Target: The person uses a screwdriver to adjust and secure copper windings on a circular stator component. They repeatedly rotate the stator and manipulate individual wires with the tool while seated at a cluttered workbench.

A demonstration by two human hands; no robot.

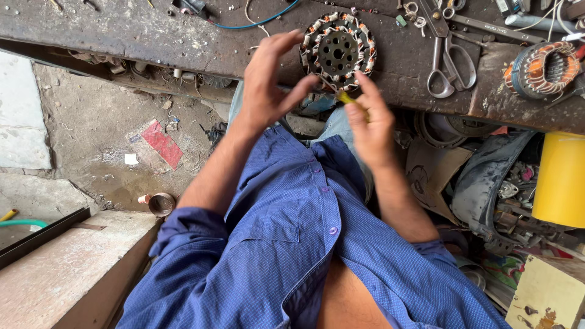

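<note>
Head cam: left hand spread, fingertips touching motor winding at tabletop edge; right hand pinching yellow tool. Risk, imo: winding slides off edge, or tool nicks copper wire w/ a slip.

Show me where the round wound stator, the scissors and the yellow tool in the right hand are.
round wound stator (338, 52): head view, on its perforated metal centre.
scissors (450, 58): head view, above the handle loops.
yellow tool (346, 98): head view, on its yellow tip.

Blue buttoned shirt, sleeves rolled, front open.
</note>
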